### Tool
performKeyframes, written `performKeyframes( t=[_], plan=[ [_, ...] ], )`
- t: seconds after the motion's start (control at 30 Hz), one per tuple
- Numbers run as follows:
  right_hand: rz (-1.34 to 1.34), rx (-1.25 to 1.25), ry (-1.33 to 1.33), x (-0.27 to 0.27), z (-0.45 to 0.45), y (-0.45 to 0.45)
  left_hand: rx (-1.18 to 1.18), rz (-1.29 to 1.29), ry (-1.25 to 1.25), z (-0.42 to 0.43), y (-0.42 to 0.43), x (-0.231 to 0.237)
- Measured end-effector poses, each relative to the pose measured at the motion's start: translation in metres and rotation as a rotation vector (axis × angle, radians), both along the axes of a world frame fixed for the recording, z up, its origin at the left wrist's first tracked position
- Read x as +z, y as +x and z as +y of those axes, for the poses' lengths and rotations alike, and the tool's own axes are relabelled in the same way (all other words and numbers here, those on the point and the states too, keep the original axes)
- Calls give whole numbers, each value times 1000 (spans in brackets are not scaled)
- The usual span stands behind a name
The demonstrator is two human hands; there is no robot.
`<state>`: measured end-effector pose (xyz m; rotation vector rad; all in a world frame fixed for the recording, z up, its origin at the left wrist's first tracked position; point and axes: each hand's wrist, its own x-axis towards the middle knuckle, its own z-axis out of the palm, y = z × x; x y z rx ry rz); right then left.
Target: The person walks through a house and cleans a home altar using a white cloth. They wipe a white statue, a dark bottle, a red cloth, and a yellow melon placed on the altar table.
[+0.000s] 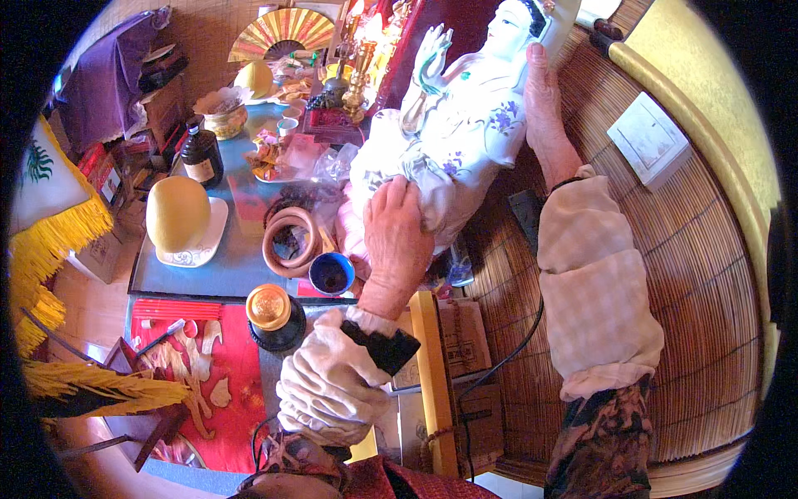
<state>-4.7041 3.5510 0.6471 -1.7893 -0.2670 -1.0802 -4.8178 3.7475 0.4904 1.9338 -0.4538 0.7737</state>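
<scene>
A glossy white porcelain statue of a robed seated figure, with purple flowers on its robe and one raised hand, slants towards the upper right of the view. My left hand grips folds of the robe low on its front. Higher up, my right hand is against its side near the neck, thumb upward; its other fingers are hidden. A pink base shows beneath the statue, partly covered by my left hand. Close to that hand are a blue cup, wooden rings and a black jar with a gold lid.
Lit candle-shaped lamps stand behind the statue, near a folding fan. The grey table bears a yellow fruit on a dish and a dark bottle. A black cable hangs by the bamboo mat; a white box lies there.
</scene>
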Motion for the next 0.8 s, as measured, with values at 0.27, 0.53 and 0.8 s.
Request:
performKeyframes(
  t=[0.27,0.53,0.8],
  plan=[
    [145,106,13,5,4,-14,-38,-80,100,-7,25,-16],
    [147,-4,173,15,33,-30,-316,244,-137,6,85,-27],
    [219,-61,225,20,46,-38,-238,165,-83,3,112,-42]
  ],
)
